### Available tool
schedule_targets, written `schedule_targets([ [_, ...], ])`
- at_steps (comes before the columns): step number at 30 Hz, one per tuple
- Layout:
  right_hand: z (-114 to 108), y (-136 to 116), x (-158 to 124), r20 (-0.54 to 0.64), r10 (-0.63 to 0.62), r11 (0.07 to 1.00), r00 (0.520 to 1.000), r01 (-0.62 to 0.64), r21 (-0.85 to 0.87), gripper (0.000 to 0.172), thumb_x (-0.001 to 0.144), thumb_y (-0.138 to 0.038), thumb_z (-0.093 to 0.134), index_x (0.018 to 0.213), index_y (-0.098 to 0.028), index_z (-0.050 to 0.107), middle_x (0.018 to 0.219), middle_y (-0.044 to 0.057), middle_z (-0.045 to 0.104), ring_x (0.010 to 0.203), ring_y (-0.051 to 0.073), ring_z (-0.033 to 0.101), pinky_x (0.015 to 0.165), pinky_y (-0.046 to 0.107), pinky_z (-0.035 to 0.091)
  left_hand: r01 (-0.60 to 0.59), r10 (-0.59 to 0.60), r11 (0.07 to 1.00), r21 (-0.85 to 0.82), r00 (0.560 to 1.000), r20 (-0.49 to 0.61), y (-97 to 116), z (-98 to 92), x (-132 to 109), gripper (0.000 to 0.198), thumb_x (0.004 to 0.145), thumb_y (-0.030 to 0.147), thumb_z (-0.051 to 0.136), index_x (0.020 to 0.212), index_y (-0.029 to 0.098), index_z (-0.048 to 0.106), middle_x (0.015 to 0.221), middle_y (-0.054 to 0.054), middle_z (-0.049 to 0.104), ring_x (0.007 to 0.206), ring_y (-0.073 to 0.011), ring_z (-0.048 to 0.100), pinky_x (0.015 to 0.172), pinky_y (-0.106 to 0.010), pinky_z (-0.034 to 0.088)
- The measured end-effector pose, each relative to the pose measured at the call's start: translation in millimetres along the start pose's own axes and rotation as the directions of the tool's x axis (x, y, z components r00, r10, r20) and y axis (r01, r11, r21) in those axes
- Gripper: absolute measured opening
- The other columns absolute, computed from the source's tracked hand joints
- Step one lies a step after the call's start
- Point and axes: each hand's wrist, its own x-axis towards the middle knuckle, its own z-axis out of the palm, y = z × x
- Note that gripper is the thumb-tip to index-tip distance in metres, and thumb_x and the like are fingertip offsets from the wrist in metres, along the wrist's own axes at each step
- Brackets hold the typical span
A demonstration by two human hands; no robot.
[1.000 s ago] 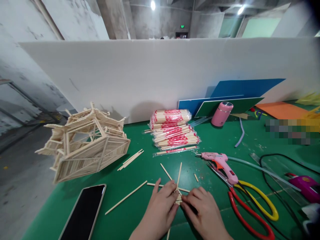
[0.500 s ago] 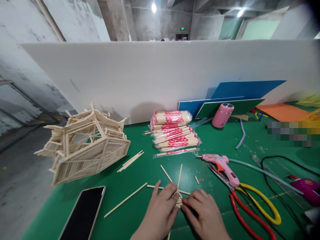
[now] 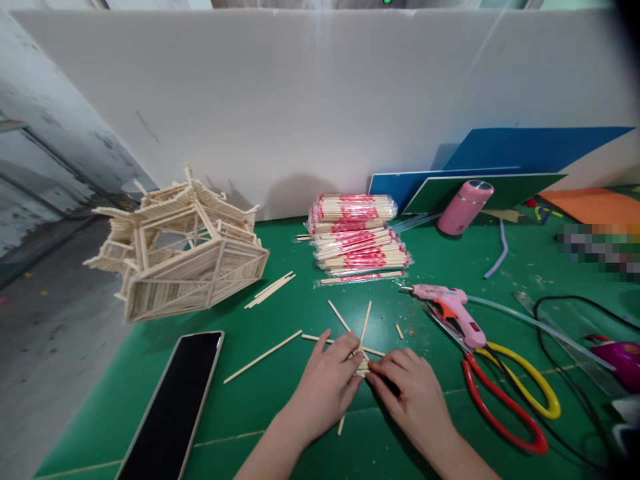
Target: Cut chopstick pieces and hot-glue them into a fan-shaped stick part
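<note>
Between my hands sits a small cluster of short wooden stick pieces (image 3: 363,369), laid side by side over longer crossing chopsticks (image 3: 367,320). My left hand (image 3: 327,377) is closed with its fingertips pressing the cluster's left side, one finger stretched out over a stick. At the cluster's right edge my right hand (image 3: 413,387) pinches the short pieces with thumb and fingers. Fingers hide part of the joint where the sticks cross. A single chopstick (image 3: 263,357) lies left of my left hand, and a cut stub (image 3: 399,331) rests beyond my right hand.
A wooden stick model building (image 3: 200,267) stands at left, behind a phone (image 3: 173,407). Wrapped chopstick packs (image 3: 357,250) lie at the back. A pink glue gun (image 3: 450,310), red-and-yellow-handled pliers (image 3: 505,407), a pink flask (image 3: 465,208) and a black cable (image 3: 555,363) occupy the right.
The camera view has tilted down, so the table things appear higher and more of my forearms shows. My hands keep nearly the same hold on the short sticks.
</note>
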Motion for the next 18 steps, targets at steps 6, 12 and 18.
schedule_targets([
  [6, -0.4, 1.1, -0.2, -0.005, -0.016, 1.0, 1.0, 0.016, -0.015, 0.016, 0.082, -0.028, 0.048, 0.081, -0.022, 0.063, 0.069, 0.002, 0.058, 0.069, 0.015, 0.049, 0.059, 0.027, 0.03, -0.001, 0.0, 1.0, -0.009, 1.0, -0.009, 0.6, -1.2, 0.3, 0.027, 0.08, 0.017, 0.043, 0.105, 0.022, 0.052, 0.117, -0.006, 0.053, 0.114, -0.0184, 0.043, 0.1, -0.048, 0.026],
  [12, -0.5, 1.1, -0.3, 0.003, -0.002, 1.0, 1.0, 0.002, -0.031, 0.015, 0.081, -0.027, 0.05, 0.083, -0.023, 0.064, 0.07, 0.001, 0.058, 0.069, 0.015, 0.049, 0.059, 0.027, 0.029, 0.009, -0.007, 0.999, -0.047, 0.999, 0.044, 0.0, -2.7, 2.1, 0.029, 0.079, 0.017, 0.044, 0.107, 0.024, 0.05, 0.119, -0.004, 0.051, 0.116, -0.0166, 0.04, 0.101, -0.046, 0.023],
  [18, -0.9, 1.1, 0.1, 0.007, -0.011, 0.999, 1.0, 0.012, -0.033, 0.015, 0.082, -0.028, 0.049, 0.083, -0.023, 0.063, 0.069, 0.001, 0.058, 0.069, 0.014, 0.05, 0.059, 0.026, 0.03, 0.001, 0.0, 0.999, -0.045, 1.0, 0.014, -0.8, -1.2, 1.5, 0.037, 0.078, 0.018, 0.046, 0.115, 0.022, 0.045, 0.121, -0.006, 0.051, 0.116, -0.0176, 0.041, 0.101, -0.046, 0.024],
])
